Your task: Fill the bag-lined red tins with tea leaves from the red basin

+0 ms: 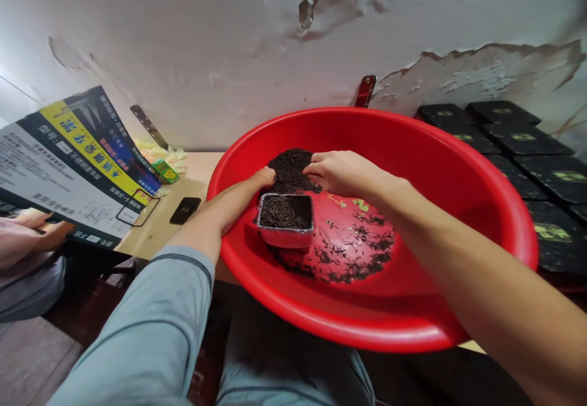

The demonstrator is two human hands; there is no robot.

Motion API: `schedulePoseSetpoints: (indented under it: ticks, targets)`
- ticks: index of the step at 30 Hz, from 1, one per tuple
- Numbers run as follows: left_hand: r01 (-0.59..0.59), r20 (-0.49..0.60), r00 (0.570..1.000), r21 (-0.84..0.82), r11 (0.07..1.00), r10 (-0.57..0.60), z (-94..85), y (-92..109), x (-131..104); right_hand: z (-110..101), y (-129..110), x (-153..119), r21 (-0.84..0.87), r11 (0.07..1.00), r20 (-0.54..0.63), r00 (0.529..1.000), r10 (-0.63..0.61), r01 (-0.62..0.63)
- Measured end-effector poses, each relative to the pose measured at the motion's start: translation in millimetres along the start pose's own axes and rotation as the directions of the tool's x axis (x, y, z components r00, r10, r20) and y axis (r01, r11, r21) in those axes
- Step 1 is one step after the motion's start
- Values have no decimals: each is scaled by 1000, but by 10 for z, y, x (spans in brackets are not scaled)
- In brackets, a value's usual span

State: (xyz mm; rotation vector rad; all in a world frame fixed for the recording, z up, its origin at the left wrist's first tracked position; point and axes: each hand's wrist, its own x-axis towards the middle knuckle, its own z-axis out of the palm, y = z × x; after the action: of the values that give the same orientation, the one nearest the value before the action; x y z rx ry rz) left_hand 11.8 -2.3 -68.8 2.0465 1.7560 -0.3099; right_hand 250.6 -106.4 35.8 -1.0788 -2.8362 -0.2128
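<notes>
In a big red basin [284,299] lies a heap of dark, loose shreds [293,167], like dried tea leaves. My left hand [266,177] is closed at the heap's left edge; its fingertips are hidden. At the right side of the heap, my right hand [328,169] points down with fingers bent together; whatever is between them cannot be made out. A small square tub [287,238], wrapped in clear film and filled with the same shreds, stands just in front of the heap. Thin scattered shreds [353,256] and a yellow-green printed mark [360,204] show on the basin floor.
Stacked black packs [550,177] stand right of the basin. On the left are a black phone [186,210], a green box [165,171] and a large printed sheet [76,161], with another person's hands [46,225] below it. A peeling wall [206,57] rises behind.
</notes>
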Motion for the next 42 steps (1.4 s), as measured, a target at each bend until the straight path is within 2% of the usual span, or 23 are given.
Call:
schedulePoseSetpoints:
  ticks: [3,5,7,9,10,13,15,21,28,31,36,39,42]
  targets:
    - [46,71,996,15,999,-47,-248,98,-61,-1,34,-8,2,1000,-23,1000,6,-5]
    - [-11,81,997,-3,1000,11,-455,169,-204,-1,53,-6,-3,1000,-34,999,20,-20]
    - [-169,34,985,-59,984,172,-646,250,-430,-4,69,-4,-15,999,-34,999,39,-39]
    - [-337,-14,941,-140,931,339,-775,351,-698,-16,82,-5,-34,998,-10,999,51,-52]
    - [-398,-6,915,-172,901,403,-809,409,-829,-25,87,-9,-43,998,4,998,55,-55]
    - [-538,46,831,-183,823,554,-817,585,-1130,-58,99,-32,-46,997,13,998,61,-61]
    - [-600,55,790,-141,788,611,-787,674,-1225,-80,106,-49,-37,997,-2,998,66,-66]
    - [-684,32,724,-100,723,689,-739,747,-1224,-107,158,-66,15,996,-16,996,89,-89]
    - [-691,79,713,-87,718,696,-719,783,-1228,-26,277,-56,57,993,-40,994,105,-102]
    - [-705,90,697,-90,703,711,-710,790,-1224,0,313,-52,51,993,-21,994,106,-105]
    - [-687,119,704,-140,713,701,-712,757,-1192,4,310,-30,84,992,16,995,95,-96]
    - [-660,155,709,-197,725,688,-714,733,-1185,-26,251,-22,191,974,116,988,104,-125]
    - [-619,176,733,-227,752,657,-719,709,-1179,-64,135,-21,334,924,298,951,82,-184]
